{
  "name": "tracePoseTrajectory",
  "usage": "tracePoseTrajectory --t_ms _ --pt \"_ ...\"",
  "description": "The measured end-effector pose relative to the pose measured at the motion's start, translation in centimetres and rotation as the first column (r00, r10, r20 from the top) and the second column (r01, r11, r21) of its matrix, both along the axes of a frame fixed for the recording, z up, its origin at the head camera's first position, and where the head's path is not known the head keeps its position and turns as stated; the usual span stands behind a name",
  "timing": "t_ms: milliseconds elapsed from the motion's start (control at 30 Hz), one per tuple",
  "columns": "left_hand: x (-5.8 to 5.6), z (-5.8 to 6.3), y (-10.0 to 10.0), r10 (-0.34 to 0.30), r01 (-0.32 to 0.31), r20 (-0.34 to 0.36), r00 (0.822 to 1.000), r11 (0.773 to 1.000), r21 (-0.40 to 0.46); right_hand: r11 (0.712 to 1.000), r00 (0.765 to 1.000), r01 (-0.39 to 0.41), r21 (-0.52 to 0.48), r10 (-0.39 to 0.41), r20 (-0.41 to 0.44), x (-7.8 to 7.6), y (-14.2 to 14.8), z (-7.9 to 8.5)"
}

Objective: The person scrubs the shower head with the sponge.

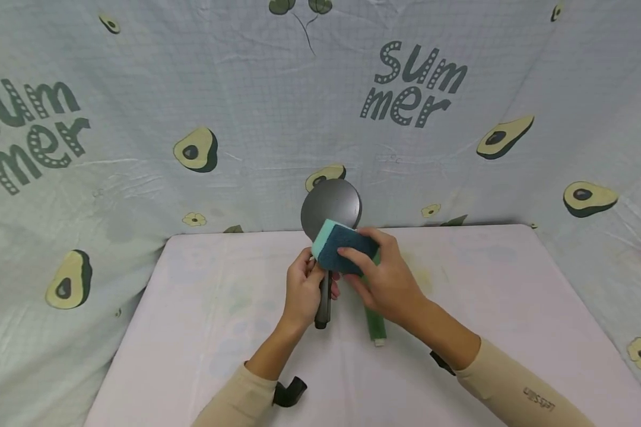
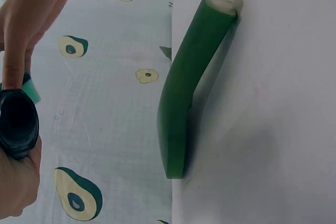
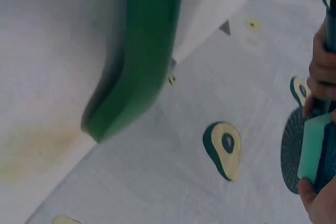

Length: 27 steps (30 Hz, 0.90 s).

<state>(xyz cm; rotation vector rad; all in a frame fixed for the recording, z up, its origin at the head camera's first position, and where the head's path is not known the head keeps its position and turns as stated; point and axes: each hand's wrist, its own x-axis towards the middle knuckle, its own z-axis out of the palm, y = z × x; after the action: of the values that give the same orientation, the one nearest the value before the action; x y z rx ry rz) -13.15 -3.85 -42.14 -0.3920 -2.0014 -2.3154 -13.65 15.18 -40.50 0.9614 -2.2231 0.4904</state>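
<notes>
My left hand (image 1: pixel 301 290) grips a dark grey hand shower head (image 1: pixel 331 204) by its black handle, round face up and handle end towards me. In the right wrist view the dotted face of the shower head (image 3: pixel 292 153) shows partly behind the sponge. My right hand (image 1: pixel 387 279) pinches a two-layer sponge (image 1: pixel 344 246), pale teal foam with a dark blue scouring side, fingers on the dark side. The sponge overlaps the shower head's neck in the head view. Below the right hand, a curved green piece with a pale ribbed end (image 2: pixel 181 87) lies on the table.
The table (image 1: pixel 219 344) has a pale pink cover and ends at a back edge against a hanging cloth (image 1: pixel 278 107) printed with avocados. Black straps (image 1: pixel 290 392) sit at both wrists, below beige sleeves.
</notes>
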Motion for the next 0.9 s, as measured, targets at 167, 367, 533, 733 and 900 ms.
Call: tracePoseTrajectory --t_ms 167,367,533,733,900 --pt "0.3 0.2 -0.2 -0.059 0.058 0.027 0.998 0.998 0.023 0.994 0.998 0.035 -0.102 -0.029 0.060 -1.0 1.0 2.0" --pt "0.7 0.0 -0.3 -0.107 0.109 0.072 0.992 0.994 -0.022 0.959 0.955 0.090 -0.269 -0.006 0.296 -3.5 2.9 5.3" --pt "0.7 -0.1 -0.1 -0.110 0.120 0.099 0.989 0.987 -0.104 0.945 0.931 0.104 -0.312 0.018 0.364 -4.4 3.4 5.9" --pt "0.3 -0.1 -0.3 -0.017 0.025 0.064 0.998 0.991 -0.133 0.964 0.968 -0.024 -0.264 0.089 0.236 -2.6 2.4 4.1" --pt "0.1 -0.3 -0.4 -0.004 0.007 0.014 1.000 0.971 -0.237 0.989 0.989 -0.129 -0.075 0.134 0.068 -1.2 1.1 2.1"
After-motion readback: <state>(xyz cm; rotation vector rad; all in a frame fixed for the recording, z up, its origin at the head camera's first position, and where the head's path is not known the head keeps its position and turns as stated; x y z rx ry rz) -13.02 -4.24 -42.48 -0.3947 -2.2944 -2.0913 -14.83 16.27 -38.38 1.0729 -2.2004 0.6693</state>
